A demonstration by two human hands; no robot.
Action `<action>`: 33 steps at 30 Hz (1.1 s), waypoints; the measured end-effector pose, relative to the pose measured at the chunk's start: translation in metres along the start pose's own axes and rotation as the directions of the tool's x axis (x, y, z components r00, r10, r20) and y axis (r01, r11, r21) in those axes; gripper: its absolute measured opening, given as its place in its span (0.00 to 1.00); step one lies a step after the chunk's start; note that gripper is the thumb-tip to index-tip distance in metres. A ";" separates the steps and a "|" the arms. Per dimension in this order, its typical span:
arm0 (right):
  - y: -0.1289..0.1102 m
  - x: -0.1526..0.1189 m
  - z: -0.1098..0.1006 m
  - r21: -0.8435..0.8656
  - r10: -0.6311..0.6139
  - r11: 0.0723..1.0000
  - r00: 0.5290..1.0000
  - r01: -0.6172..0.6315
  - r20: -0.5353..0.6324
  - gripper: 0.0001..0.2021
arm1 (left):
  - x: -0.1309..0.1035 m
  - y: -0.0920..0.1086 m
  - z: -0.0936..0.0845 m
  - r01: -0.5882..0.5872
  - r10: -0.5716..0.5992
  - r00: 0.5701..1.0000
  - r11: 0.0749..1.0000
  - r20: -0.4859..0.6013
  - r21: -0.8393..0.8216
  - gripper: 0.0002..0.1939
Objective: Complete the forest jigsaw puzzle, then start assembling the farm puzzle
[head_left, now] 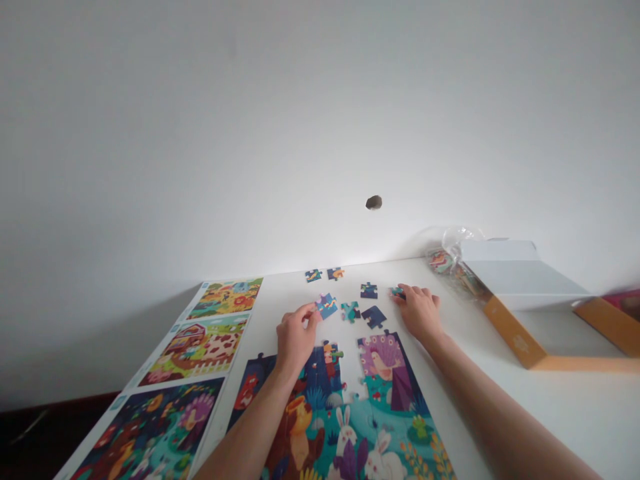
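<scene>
My left hand (298,333) pinches the edge of a blue puzzle piece (327,305) above the partly joined puzzle. The fingers of my right hand (419,308) are on a small teal piece (397,292) farther right. Between my hands lie loose pieces: a teal one (351,311), a dark blue one (373,317) and another dark one (369,291). Two more pieces (313,275) lie near the wall. The joined puzzle (350,420) shows rabbits, a bear and a peacock, with a gap in its upper middle; my left forearm covers part of it.
Three picture sheets (215,347) lie in a column at the left. An open orange and white box (520,333) stands at the right, beside a clear plastic bag (453,263) with pieces. A white wall (250,133) with a small hole rises behind the table.
</scene>
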State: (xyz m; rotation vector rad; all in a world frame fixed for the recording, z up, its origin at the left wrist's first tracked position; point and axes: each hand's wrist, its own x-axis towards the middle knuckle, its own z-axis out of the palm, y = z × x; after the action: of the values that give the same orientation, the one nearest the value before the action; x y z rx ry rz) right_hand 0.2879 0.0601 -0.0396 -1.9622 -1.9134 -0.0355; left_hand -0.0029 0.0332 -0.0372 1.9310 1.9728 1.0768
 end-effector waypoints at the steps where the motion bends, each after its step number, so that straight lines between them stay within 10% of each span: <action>1: 0.001 0.000 -0.001 0.003 -0.009 1.000 1.000 0.009 -0.020 0.14 | 0.000 0.000 0.000 0.005 -0.005 1.000 1.000 0.004 -0.016 0.14; 14: -0.011 -0.002 -0.010 0.439 -0.104 0.869 0.952 0.228 -0.288 0.13 | -0.006 0.018 -0.005 -0.203 0.212 0.977 0.964 0.035 -0.171 0.12; 19: -0.046 -0.028 -0.021 0.535 -0.452 0.647 0.838 0.544 -0.306 0.12 | -0.018 0.036 -0.009 -0.179 0.368 0.873 0.851 0.320 -0.493 0.27; 23: -0.058 -0.037 -0.026 0.592 -0.647 0.491 0.723 0.639 -0.243 0.12 | -0.022 0.041 -0.011 -0.131 0.393 0.825 0.833 0.407 -0.538 0.20; 33: -0.056 -0.035 -0.027 0.663 -0.622 0.560 0.780 0.496 -0.058 0.33 | -0.019 0.038 -0.022 -0.250 0.455 0.833 0.817 0.315 -0.521 0.09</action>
State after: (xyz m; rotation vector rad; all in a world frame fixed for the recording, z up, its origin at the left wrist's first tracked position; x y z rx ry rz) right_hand 0.2388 0.0178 -0.0108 -0.8581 -2.1943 0.5842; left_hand 0.0175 0.0039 -0.0051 2.0747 1.0215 0.9697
